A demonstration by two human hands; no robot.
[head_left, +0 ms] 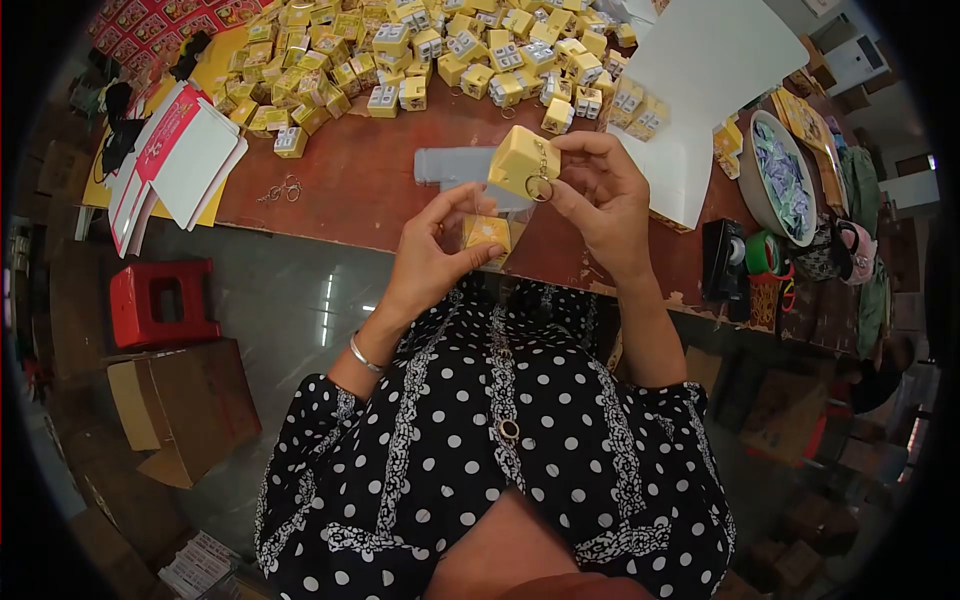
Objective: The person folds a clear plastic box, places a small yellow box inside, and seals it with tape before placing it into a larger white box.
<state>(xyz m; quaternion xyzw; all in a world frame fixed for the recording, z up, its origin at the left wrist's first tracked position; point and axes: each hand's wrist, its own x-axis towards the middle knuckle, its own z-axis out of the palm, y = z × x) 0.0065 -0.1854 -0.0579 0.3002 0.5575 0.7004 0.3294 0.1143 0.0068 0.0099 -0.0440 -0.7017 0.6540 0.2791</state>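
Over the table's front edge, my right hand [608,195] pinches a yellow block-shaped keychain [518,162]; its chain and metal ring dangle against the thumb. Lower and to the left, my left hand [432,248] has its thumb and fingers around a small clear plastic box with yellow print [484,236]. The keychain is above the box, apart from it. Behind both hands, clear plastic pieces [440,165] lie flat on the reddish-brown table [345,205]. A heap of similar yellow keychains [465,50], many with white-and-grey faces, covers the far side.
Loose key rings [280,189] and a stack of printed cards [185,150] are on the left. On the right are a white board [715,70], a basin of small packets [765,215] and a tape dispenser [722,258]. A red stool [163,303] and cardboard box [200,405] stand below left.
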